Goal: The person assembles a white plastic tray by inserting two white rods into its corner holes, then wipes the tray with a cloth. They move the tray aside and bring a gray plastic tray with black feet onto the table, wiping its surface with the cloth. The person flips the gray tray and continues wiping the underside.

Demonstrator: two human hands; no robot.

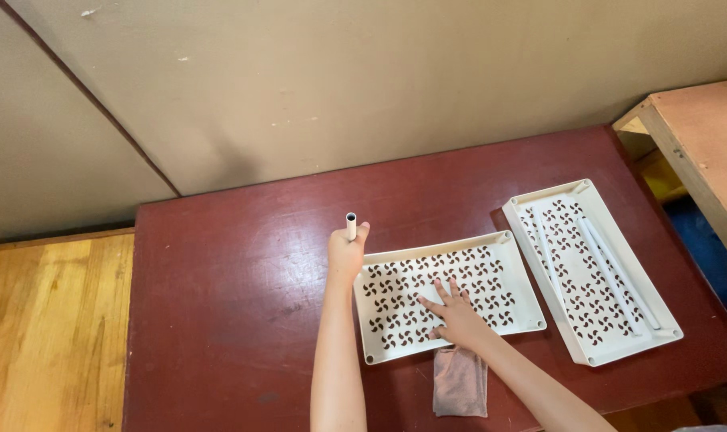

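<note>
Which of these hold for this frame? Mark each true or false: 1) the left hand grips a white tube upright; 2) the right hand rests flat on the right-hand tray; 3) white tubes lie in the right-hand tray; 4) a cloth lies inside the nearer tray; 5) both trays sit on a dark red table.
1) True: the left hand holds a white tube upright at the near tray's corner.
2) False: the right hand lies flat on the nearer perforated tray, not the right-hand tray.
3) True: white tubes lie along it.
4) False: the cloth lies on the table in front of that tray.
5) True: both sit on the dark red table.
</note>
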